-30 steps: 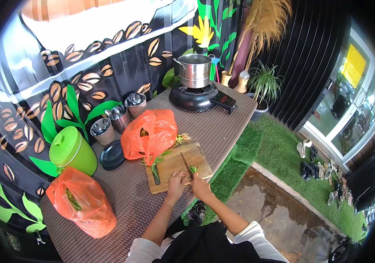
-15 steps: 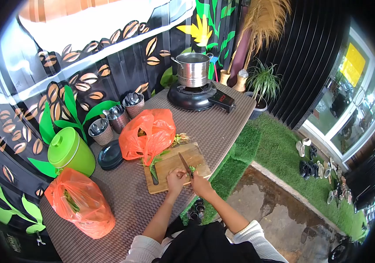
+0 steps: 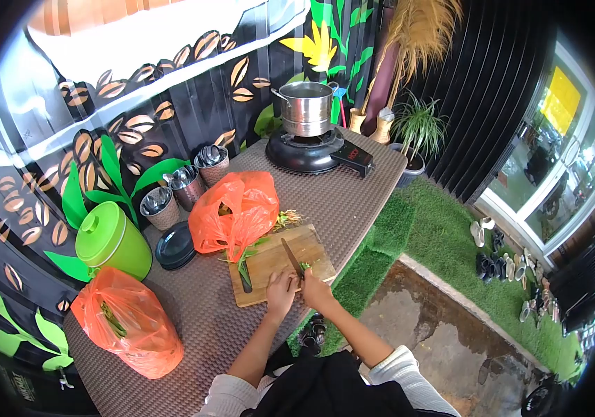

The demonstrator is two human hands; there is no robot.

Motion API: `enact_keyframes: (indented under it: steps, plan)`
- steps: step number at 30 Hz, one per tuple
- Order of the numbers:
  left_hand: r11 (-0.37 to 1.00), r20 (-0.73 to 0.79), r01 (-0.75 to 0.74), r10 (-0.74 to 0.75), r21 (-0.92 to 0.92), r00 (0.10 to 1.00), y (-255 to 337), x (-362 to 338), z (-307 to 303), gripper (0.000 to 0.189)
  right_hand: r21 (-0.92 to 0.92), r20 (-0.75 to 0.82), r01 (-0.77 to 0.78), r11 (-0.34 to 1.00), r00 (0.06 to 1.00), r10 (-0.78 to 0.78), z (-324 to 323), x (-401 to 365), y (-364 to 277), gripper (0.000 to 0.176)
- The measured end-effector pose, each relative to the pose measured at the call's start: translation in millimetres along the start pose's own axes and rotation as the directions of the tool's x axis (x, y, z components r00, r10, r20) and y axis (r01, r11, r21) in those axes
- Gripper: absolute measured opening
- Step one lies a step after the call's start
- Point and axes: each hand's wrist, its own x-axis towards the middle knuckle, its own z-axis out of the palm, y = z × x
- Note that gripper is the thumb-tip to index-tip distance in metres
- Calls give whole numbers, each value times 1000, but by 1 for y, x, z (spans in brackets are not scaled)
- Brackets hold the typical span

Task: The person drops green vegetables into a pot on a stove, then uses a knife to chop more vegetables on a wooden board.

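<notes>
A wooden cutting board (image 3: pixel 309 243) lies near the table's edge in front of me. My right hand (image 3: pixel 318 292) is wrapped round the handle of a knife (image 3: pixel 290 254), whose blade points away over the board. Beside the blade sits a small heap of chopped greens (image 3: pixel 305 265). Just left of the knife, my left hand (image 3: pixel 281 289) rests over the board with its fingers curled together; anything inside them is hidden. Green leaves (image 3: pixel 242 266) hang onto the board's left side from an orange plastic bag (image 3: pixel 238 212). Pale, root-like stalk ends (image 3: pixel 287 219) show behind the board.
A second orange bag (image 3: pixel 131 326) stands at the left, near a green lidded container (image 3: pixel 113 240) and dark stacked plates (image 3: pixel 174 247). Cups of cutlery (image 3: pixel 186 187) line the wall side. A steel pot (image 3: pixel 306 111) sits on a black burner (image 3: pixel 304 153) at the far end.
My left hand has turned, its fingers now lowered and curled toward the board instead of raised in a pinch. The right hand and knife have shifted only slightly.
</notes>
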Motion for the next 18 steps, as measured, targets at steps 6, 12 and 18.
enact_keyframes:
  steps: [6,12,18]
  plan:
    - [1000,38,22,-22,0,999,1,0,-5,20,-60,-58,-13,998,998,9,9,-27,-7,25]
    - [862,90,309,-299,-402,950,-28,4,11,19,-17,-31,-2,1000,1000,2,10,5,1,23]
    - [836,141,376,-350,-400,926,-34,8,9,21,25,0,-30,999,1000,30,3,-20,-5,23]
